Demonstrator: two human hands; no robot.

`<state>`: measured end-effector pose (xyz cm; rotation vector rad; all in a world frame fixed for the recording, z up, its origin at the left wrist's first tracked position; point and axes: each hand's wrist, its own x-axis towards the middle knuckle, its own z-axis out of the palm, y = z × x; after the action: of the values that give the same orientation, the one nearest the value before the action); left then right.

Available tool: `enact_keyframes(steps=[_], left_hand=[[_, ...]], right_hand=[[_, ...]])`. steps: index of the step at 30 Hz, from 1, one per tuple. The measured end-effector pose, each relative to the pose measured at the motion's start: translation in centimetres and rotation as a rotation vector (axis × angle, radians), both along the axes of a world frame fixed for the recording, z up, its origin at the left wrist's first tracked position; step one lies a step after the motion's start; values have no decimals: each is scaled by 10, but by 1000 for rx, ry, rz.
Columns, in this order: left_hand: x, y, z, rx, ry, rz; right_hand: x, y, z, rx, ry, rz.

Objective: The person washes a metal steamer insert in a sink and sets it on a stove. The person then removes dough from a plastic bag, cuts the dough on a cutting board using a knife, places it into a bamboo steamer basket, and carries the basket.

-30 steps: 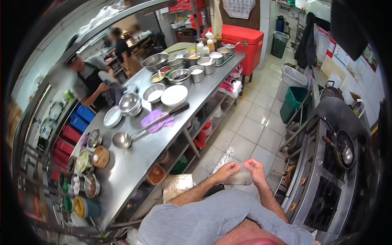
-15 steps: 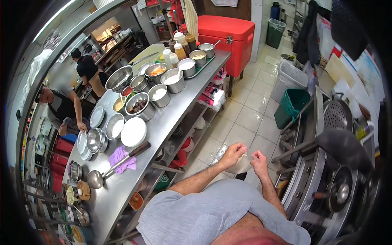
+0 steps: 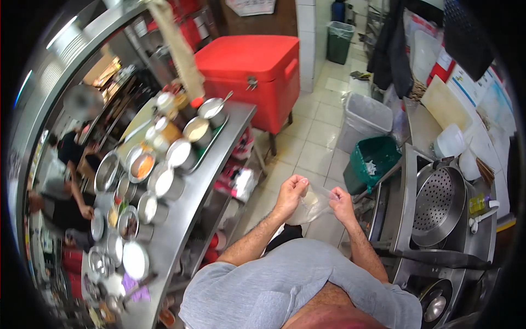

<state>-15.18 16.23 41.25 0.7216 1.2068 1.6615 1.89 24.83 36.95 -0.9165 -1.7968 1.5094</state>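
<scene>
A clear plastic bag (image 3: 319, 207) hangs between my two hands, with something pale showing in it. My left hand (image 3: 290, 197) pinches the bag's left edge between thumb and fingers. On the other side, my right hand (image 3: 342, 206) grips its upper right corner with curled fingers. Both hands are in front of my body, above the tiled floor and away from the counter.
To the left runs a steel counter (image 3: 189, 211) with metal containers of food, squeeze bottles and a white plate stack (image 3: 135, 260). A red cooler (image 3: 246, 77) stands ahead. Bins, including a green one (image 3: 378, 156), and a perforated pan (image 3: 438, 205) are at right. Co-workers stand beyond the counter.
My view has swung to the right, so the counter sits further left. My hands have risen a little, and the plastic bag is now spread more visibly between them.
</scene>
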Motion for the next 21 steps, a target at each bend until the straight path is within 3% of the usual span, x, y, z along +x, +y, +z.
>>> enact_keyframes(steps=[3,8,11,15,18,21], left_hand=[[-17,78,-3,46,-14,-72],[-54,213,19,38,-32,-175],[-78,289,32,90,-9,-156],[-94,381,39,131,-13,-184],[-107,448,43,145,-27,-165],[-127,510,45,174,-29,-68]], right_hand=[[-12,68,-10,41,-50,-83],[-55,171,27,21,8,-322],[-72,238,46,452,-68,-447],[-88,331,49,398,-22,-526],[-98,403,44,254,10,-487],[-114,473,24,85,201,-378]])
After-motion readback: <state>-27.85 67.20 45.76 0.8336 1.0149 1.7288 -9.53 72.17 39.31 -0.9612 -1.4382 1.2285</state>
